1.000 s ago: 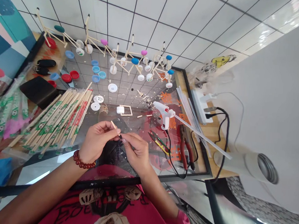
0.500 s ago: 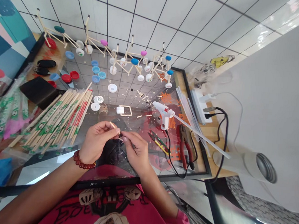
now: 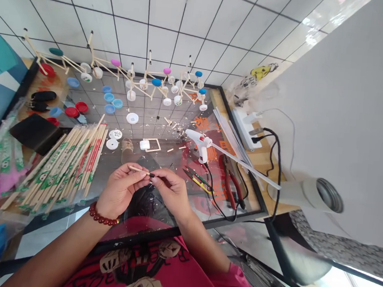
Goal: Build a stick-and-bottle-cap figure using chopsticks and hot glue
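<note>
My left hand [image 3: 121, 188], with a beaded bracelet at the wrist, pinches a short wooden stick [image 3: 137, 169] between thumb and fingers. On the stick's right end sits a small black sleeve [image 3: 152, 175], which my right hand [image 3: 172, 192] grips between thumb and forefinger. Just beyond my hands, a white bottle cap [image 3: 144, 145] lies against a small rectangular stick frame [image 3: 159, 144]. To the right of my right hand are yellow-handled snips [image 3: 201, 183] and a white glue gun [image 3: 198, 140] with a long glue stick in it.
Several stick-and-cap bicycle models [image 3: 156, 83] line the wall. At left lie a pile of wrapped chopsticks [image 3: 64, 163] and a black box [image 3: 36, 133]. Blue caps [image 3: 109, 108] and red caps [image 3: 71, 112] sit behind them. Pliers [image 3: 230, 183] and a power strip [image 3: 247, 128] are on the right.
The camera view has shifted, moving the scene slightly left. The stick has turned flatter between my hands, and the black sleeve on its end now shows clearly.
</note>
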Motion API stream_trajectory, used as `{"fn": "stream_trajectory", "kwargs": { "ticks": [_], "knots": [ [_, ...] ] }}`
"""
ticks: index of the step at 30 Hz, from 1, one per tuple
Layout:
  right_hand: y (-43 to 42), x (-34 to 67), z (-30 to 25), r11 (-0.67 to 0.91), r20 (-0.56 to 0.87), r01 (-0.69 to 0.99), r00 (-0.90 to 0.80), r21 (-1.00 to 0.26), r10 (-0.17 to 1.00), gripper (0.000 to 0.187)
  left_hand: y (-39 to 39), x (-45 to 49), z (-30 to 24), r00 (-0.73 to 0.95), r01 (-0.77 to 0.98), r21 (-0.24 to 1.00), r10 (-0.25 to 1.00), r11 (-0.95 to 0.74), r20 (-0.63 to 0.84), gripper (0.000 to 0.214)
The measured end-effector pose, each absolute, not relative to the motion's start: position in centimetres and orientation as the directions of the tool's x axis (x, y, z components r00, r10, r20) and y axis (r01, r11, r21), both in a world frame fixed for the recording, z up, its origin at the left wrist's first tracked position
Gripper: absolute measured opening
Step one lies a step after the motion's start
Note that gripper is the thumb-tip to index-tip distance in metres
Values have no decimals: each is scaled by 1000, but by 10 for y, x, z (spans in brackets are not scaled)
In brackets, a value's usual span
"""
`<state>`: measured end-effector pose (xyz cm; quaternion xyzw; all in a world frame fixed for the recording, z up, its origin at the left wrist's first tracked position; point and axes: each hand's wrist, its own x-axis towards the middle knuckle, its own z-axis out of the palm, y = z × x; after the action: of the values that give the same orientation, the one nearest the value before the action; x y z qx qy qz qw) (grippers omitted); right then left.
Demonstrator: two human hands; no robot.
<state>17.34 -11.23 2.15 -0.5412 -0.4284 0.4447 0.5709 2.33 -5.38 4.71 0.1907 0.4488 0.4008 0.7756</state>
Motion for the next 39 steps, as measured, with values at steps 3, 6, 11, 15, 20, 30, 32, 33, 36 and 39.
{"fn": "stream_trajectory", "kwargs": {
  "ticks": [3, 6, 11, 15, 20, 30, 32, 33, 36, 39],
  "knots": [
    [-112, 173, 19, -3, -43, -156, 253, -988, 966, 15, -55, 23, 46, 274, -418, 679, 796, 604, -540, 42],
    [-111, 171, 16, -40, -122, -305, 254, -951, 960, 22, -55, 23, 46, 301, -341, 708, 785, 618, -541, 42],
    [-107, 172, 16, -83, -208, -418, 264, -905, 942, 35, -58, 24, 45, 331, -356, 709, 792, 609, -513, 42],
    [-105, 172, 18, -79, -207, -424, 265, -902, 942, 38, -56, 22, 39, 383, -436, 605, 745, 667, -546, 36],
    [-107, 172, 19, -77, -192, -424, 236, -902, 952, 37, -51, 20, 35, 395, -492, 530, 719, 691, -571, 28],
    [-109, 166, 22, 66, 59, -30, 197, -997, 979, 25, -59, 25, 39, 366, -519, 599, 792, 609, -489, 33],
    [-108, 162, 21, 79, 74, -22, 180, -997, 981, 27, -62, 26, 38, 369, -504, 631, 808, 590, -460, 32],
    [-107, 160, 20, 76, 68, -39, 169, -996, 983, 29, -64, 26, 38, 369, -497, 642, 812, 584, -453, 32],
    [-108, 158, 20, 32, 16, -137, 120, -990, 993, 36, -67, 28, 39, 360, -466, 673, 817, 575, -450, 33],
    [-110, 160, 20, -25, -39, -236, 56, -971, 998, 46, -66, 29, 43, 293, -439, 720, 844, 537, -450, 35]
  ]
}}
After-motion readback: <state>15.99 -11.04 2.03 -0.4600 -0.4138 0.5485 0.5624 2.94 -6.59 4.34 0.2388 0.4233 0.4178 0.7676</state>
